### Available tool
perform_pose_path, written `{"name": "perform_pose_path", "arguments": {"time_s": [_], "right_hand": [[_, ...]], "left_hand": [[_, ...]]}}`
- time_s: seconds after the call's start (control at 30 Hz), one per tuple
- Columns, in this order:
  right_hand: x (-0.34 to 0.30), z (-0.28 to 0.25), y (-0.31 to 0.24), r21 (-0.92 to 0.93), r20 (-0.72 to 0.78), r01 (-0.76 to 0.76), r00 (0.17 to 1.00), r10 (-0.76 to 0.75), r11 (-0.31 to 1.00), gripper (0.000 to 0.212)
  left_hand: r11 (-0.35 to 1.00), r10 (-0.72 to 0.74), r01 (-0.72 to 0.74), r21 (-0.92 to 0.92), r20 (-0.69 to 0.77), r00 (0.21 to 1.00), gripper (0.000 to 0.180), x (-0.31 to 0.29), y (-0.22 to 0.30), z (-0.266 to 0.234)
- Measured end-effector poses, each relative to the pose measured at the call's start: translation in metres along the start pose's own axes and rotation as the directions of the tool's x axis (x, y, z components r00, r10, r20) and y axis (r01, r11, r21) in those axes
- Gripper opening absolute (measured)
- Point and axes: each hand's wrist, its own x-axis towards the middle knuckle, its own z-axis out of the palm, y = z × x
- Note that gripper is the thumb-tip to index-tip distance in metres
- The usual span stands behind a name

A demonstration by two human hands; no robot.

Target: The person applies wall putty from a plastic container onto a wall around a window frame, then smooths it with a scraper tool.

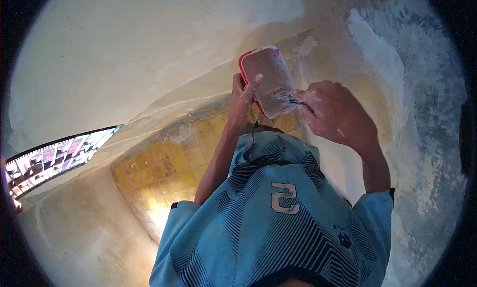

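Held out ahead of my body is a red-rimmed, rounded rectangular plastic tub, its inside coated with pale greyish-white paste. My left hand is closed on its left side, the thumb over the rim and the other fingers hidden behind. A small putty knife is in my right hand, fingers wrapped round its handle, most of which is hidden. Its smeared blade rests inside the tub near the right side. White smudges mark the fingers of both hands.
Close ahead and to the right are walls, one pale and one patchy grey with white smears. Yellow-brown tiles cover the floor below. At the far left a barred window lets in bright light.
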Motion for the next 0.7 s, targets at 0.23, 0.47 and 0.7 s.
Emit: {"name": "perform_pose_path", "arguments": {"time_s": [0.23,0.47,0.7], "right_hand": [[-0.015,-0.018,0.001,-0.056,-0.015,0.091,0.996,-0.092,0.994,0.026],[0.014,0.003,-0.011,-0.056,0.039,0.087,0.996,-0.085,0.995,0.022],[-0.009,-0.023,-0.012,-0.115,-0.130,0.020,0.991,-0.035,0.993,0.032]], "left_hand": [[0.995,0.038,-0.035,0.090,-0.031,0.999,0.070,-0.006,0.003,0.005],[1.000,0.005,-0.005,0.008,0.008,1.000,0.065,-0.004,-0.006,0.004],[0.987,0.114,-0.107,-0.122,0.048,0.992,0.063,-0.005,0.008,0.004]]}}
